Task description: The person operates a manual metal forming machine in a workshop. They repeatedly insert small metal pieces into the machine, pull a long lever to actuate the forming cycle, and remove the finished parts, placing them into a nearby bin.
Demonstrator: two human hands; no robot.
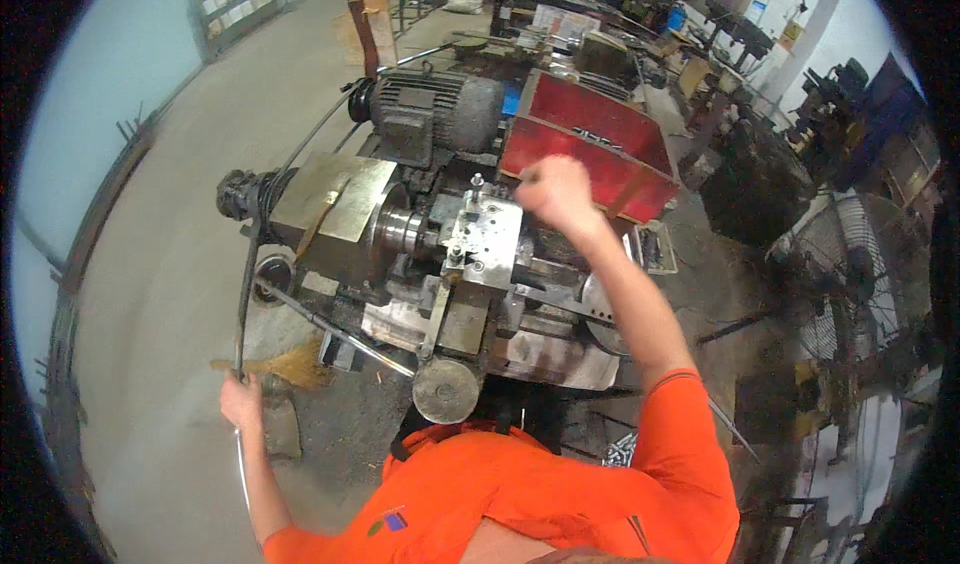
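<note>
Fingers of our left hand [240, 401] are clamped around a long rod [241, 336], which runs up past the left end of the machine [335, 199]. Our right hand [557, 192], blurred, curls near the red box [585, 124]; we cannot tell whether its fingers hold anything.

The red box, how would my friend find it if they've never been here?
Find the big machine in the middle, then the grey ribbed motor on its far side. Just right of the motor, beyond the right hand, sits the red box. It's bright red and boxy, while the motor and machine are mostly grey.
</note>
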